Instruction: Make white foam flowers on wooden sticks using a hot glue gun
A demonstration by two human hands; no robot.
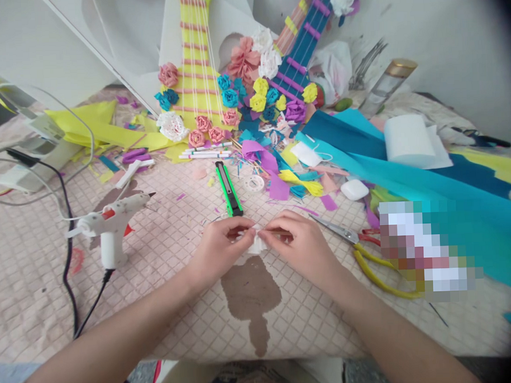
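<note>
A small piece of white crepe paper (257, 246) is pinched between my two hands near the middle of the table. My left hand (224, 243) holds its left side with thumb and fingertips, and my right hand (297, 240) grips the right side. The fingertips of both hands nearly meet over it. Just beyond my left hand lies a green and black utility knife (229, 189). Scissors with yellow and red handles (369, 266) lie to the right of my right hand, partly covered by a blurred patch.
A white glue gun (112, 221) with a black cord stands at left. Decorated yellow (196, 59) and blue (305, 50) guitar-like shapes lean at the back. Paper scraps, markers (206, 154), a white roll (408, 141) and blue paper sheets (461, 206) lie behind and right.
</note>
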